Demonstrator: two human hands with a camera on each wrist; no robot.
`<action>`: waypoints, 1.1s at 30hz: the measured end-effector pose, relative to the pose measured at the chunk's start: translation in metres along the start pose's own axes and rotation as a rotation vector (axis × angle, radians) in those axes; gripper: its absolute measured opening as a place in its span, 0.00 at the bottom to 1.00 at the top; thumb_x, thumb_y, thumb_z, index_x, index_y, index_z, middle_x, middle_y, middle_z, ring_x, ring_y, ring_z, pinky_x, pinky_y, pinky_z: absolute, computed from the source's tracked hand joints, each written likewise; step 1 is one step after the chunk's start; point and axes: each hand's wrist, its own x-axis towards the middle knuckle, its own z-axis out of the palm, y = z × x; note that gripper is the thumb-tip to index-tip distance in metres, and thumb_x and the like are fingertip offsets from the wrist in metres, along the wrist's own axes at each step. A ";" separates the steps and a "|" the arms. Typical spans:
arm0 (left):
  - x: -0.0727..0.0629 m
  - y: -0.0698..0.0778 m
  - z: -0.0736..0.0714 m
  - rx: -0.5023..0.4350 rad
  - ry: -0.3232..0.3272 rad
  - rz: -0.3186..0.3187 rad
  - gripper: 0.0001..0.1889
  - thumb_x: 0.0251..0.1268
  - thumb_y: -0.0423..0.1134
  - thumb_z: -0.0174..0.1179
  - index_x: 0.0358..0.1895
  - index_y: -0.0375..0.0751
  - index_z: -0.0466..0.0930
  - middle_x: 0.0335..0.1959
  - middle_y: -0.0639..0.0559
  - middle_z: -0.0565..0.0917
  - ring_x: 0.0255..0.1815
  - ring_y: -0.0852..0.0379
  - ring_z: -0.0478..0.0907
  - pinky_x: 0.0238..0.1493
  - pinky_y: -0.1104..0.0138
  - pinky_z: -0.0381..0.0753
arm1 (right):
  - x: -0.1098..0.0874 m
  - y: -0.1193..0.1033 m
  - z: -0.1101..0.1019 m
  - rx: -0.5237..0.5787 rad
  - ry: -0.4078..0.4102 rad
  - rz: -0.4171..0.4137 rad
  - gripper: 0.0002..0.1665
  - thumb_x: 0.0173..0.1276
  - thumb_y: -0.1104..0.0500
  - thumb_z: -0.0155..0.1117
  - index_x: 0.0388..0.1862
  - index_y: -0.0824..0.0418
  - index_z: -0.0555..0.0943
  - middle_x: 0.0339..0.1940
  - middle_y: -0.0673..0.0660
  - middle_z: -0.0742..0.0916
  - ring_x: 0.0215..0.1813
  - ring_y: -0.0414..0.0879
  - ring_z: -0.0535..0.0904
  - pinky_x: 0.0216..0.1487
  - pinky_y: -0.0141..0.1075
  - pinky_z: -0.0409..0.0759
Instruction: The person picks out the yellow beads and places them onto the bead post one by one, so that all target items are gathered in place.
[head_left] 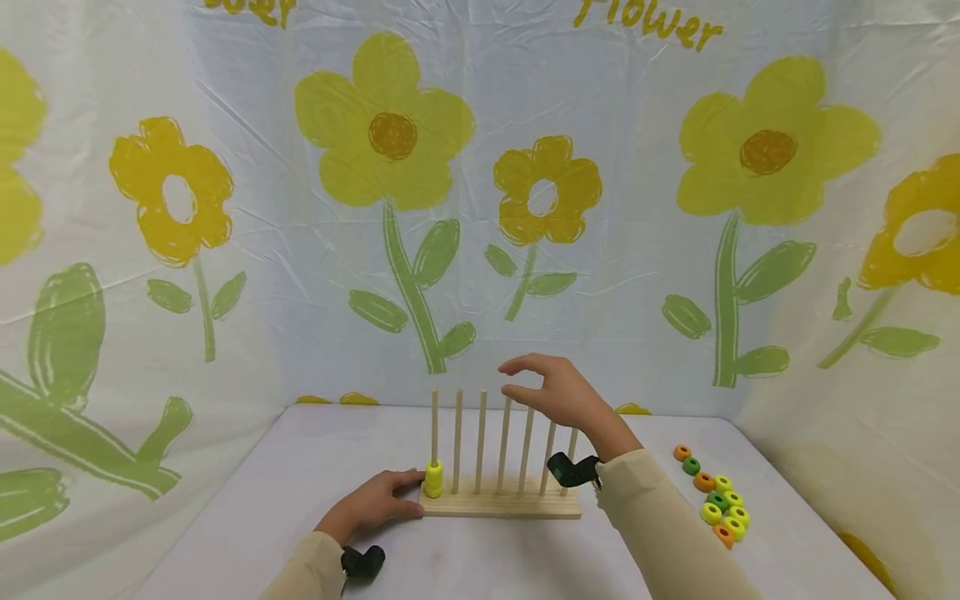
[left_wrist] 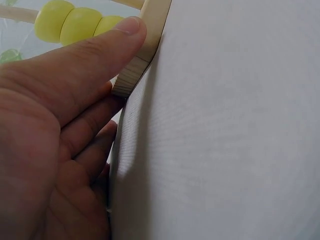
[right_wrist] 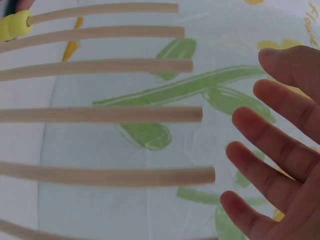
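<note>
Wooden peg rack [head_left: 501,506], upright on the desk [head_left: 247,517], just right of the left hand [head_left: 377,498] and below the right hand [head_left: 558,393]. Probably light and stiff, not very slippery; weakest, by the look of it, in the thin pegs [head_left: 482,442], so best held by the base, at either end. Left end of the base pinched in the left hand, with the thumb on the near side and fingers on the far side. Right hand empty, with fingers parted and slightly bent, near the peg tops.

By count: one rack, seven pegs, three yellow beads [head_left: 433,482] stacked on the peg nearest the left hand, none visible on the other six. Seemingly hard, smooth and apt to roll; best taken by the rim, between thumb and fingertip, hole left free.

Farther out, to the right of the right hand and lower, about ten loose beads on the desk, partly overlapping: five yellow rings [head_left: 709,518], two green rings [head_left: 690,470], three orange rings [head_left: 702,486]. Beyond both hands, flower-printed cloth [head_left: 517,358].
</note>
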 end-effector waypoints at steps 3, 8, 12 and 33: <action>0.001 0.001 0.000 -0.005 0.000 -0.016 0.37 0.53 0.56 0.69 0.68 0.51 0.71 0.72 0.40 0.68 0.74 0.34 0.59 0.70 0.37 0.57 | -0.008 0.007 -0.006 0.005 0.018 0.013 0.20 0.67 0.45 0.64 0.57 0.43 0.80 0.60 0.47 0.82 0.68 0.50 0.72 0.63 0.52 0.75; 0.002 0.003 -0.003 0.006 0.008 -0.023 0.37 0.53 0.56 0.70 0.68 0.50 0.72 0.71 0.40 0.68 0.73 0.34 0.60 0.70 0.36 0.57 | -0.022 0.019 -0.017 0.010 0.043 0.043 0.21 0.67 0.44 0.64 0.58 0.43 0.79 0.63 0.47 0.80 0.68 0.52 0.73 0.61 0.54 0.77; 0.002 0.002 -0.003 -0.004 0.011 -0.036 0.37 0.52 0.55 0.70 0.67 0.50 0.72 0.71 0.40 0.68 0.73 0.34 0.59 0.69 0.37 0.58 | -0.034 0.030 -0.024 0.016 0.059 0.073 0.22 0.67 0.42 0.63 0.58 0.43 0.79 0.63 0.48 0.80 0.68 0.54 0.72 0.62 0.55 0.75; 0.000 0.001 0.000 0.022 -0.005 -0.034 0.39 0.52 0.59 0.68 0.68 0.52 0.71 0.72 0.42 0.68 0.73 0.34 0.60 0.69 0.36 0.58 | -0.096 0.090 -0.041 -0.057 0.120 0.190 0.24 0.67 0.43 0.64 0.59 0.49 0.79 0.62 0.55 0.82 0.67 0.60 0.72 0.58 0.60 0.75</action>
